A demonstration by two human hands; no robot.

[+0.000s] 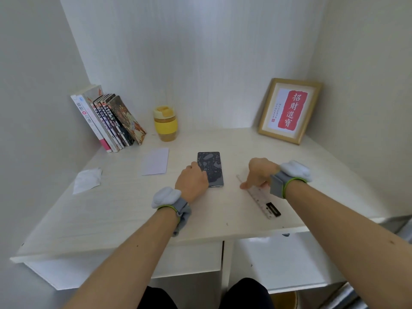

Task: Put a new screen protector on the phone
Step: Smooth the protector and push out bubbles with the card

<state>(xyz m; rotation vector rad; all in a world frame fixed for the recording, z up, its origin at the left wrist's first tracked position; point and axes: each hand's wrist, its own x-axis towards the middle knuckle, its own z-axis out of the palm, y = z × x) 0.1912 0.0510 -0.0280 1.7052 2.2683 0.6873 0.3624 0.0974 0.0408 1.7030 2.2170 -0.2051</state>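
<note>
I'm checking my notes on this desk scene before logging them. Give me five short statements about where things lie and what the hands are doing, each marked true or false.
1. The dark rectangular phone lies flat on the pale wooden desk. True.
2. The left hand rests on the phone's near left edge. True.
3. The right hand holds the yellow lidded cup. False: it touches the clear plastic ruler; the cup stands apart by the leaning books.
4. The white paper sheet lies right of the phone. False: it lies left.
5. The gold-framed picture lies face down. False: it leans upright against the wall.
</note>
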